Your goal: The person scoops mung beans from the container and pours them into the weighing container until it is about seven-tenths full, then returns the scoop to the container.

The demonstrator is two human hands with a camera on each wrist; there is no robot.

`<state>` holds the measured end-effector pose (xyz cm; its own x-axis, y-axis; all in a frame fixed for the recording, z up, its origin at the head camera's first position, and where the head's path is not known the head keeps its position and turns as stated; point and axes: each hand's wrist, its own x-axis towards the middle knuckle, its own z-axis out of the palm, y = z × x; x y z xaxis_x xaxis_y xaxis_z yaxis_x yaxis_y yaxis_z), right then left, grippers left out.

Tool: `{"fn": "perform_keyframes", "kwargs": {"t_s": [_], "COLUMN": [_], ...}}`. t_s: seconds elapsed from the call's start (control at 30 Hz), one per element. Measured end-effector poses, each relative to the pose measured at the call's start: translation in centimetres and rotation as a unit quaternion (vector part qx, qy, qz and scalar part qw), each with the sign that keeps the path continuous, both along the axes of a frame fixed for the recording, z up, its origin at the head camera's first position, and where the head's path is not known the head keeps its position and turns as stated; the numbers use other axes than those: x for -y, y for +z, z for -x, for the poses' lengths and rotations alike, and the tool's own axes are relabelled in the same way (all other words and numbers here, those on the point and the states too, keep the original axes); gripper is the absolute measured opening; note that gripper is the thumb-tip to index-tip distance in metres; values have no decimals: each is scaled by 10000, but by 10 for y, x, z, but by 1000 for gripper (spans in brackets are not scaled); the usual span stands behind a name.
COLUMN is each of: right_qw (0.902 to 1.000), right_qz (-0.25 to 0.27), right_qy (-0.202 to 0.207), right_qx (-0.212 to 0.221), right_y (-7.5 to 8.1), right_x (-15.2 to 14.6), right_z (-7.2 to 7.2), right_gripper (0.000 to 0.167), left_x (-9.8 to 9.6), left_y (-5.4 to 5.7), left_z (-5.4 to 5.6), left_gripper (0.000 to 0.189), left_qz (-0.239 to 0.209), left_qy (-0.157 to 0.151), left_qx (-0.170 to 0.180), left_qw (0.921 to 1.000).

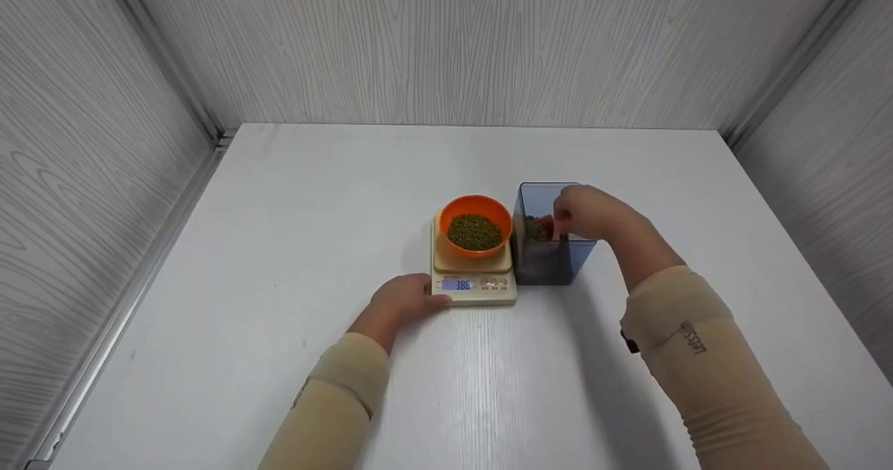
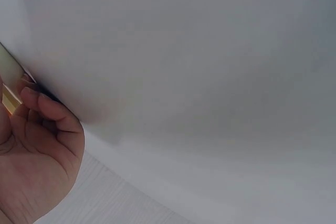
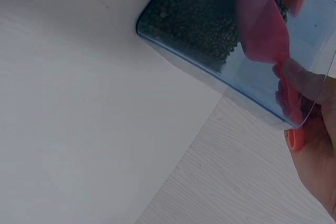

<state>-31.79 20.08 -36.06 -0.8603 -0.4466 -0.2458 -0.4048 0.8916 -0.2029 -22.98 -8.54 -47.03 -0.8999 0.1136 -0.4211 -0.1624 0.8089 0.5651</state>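
A cream kitchen scale (image 1: 444, 264) with a lit display reading about 386 bears an orange bowl (image 1: 504, 213) of small green beans, which look like mung beans (image 1: 474, 231). My left hand (image 1: 404, 297) grips the scale's front left corner, thumb along the front; in the left wrist view the fingers of this hand (image 2: 44, 150) curl at its edge. Right beside the scale stands a clear bluish plastic container (image 1: 548, 264) with more green beans (image 3: 194, 17) in it. Reaching into its top, my right hand (image 1: 593, 212) holds a red scoop (image 3: 262, 30) by the handle, the scoop's blade at the beans.
The white table (image 1: 314, 205) extends around the scale and container. Grey wood-grain panels (image 1: 446, 44) rise behind it and on both sides.
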Motion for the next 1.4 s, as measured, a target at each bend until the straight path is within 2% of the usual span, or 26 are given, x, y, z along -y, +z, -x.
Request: {"fn": "perform_keyframes", "kwargs": {"t_s": [0.27, 0.47, 0.93, 1.27, 1.4], "right_qw": [9995, 9992, 9998, 9988, 9989], "right_qz": [267, 238, 146, 196, 210], "right_qy": [116, 251, 114, 399, 352], "right_qx": [-148, -211, 50, -191, -226], "right_y": [0, 0, 2, 1, 2], "right_x": [-15, -13, -10, -12, -11], "right_z": [0, 1, 1, -2, -3], "right_gripper": [6, 8, 7, 6, 6], "left_x": [-2, -1, 1, 0, 1], "left_y": [-1, 0, -4, -3, -4], "left_z": [1, 1, 2, 1, 2], "left_gripper": [46, 45, 46, 39, 39], "left_qz": [208, 104, 50, 117, 96], "left_qy": [-216, -154, -187, -213, -238], "left_qx": [-132, -109, -122, -262, -267], "left_qw": [9995, 9998, 9997, 9994, 9993]}}
